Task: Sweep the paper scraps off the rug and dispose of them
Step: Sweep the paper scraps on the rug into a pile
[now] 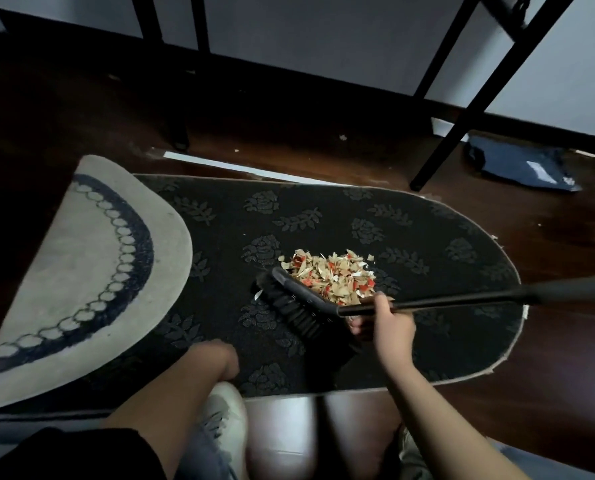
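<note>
The paper scraps (330, 277) are gathered in one tan, white and red heap on the dark patterned rug (427, 237), just beyond the black brush head (291, 303); the broom handle (462, 296) is held by the right hand (388, 322), whose grip is closed round it close to the head. The left hand (225, 363) is lowered toward the rug's near edge; whether its fingers are curled cannot be told — they are mostly hidden. The step in hand is judged to be consolidating the heap; short, low strokes are best made, the bristles kept pressed flat so that light scraps are not flicked outward; stray bits beside the bristles are better drawn in before the heap is moved — a dark dustpan-like thing (521, 166) lies well apart on the wooden floor (289, 143).
</note>
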Demonstrator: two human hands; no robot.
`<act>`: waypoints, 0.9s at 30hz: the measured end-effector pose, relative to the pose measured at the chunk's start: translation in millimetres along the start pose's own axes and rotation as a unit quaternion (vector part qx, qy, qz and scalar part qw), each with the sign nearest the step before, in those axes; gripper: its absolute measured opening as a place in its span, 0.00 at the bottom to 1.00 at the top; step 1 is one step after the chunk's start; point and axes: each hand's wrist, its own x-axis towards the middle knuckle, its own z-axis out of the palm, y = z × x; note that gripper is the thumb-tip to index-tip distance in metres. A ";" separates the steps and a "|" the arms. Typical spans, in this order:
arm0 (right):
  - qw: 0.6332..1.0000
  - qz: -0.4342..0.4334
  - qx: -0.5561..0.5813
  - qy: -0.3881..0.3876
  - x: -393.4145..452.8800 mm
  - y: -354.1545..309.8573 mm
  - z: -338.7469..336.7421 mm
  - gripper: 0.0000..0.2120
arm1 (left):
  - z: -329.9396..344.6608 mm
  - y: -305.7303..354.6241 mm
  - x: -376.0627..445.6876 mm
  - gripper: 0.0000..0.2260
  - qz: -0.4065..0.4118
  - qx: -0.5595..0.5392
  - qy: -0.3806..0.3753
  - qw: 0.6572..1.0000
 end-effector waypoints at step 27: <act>0.999 0.031 0.031 0.023 -4.3 -2.1 63.3 0.22 | -7.0 -16.4 2.7 0.26 -0.009 -0.026 0.027 0.999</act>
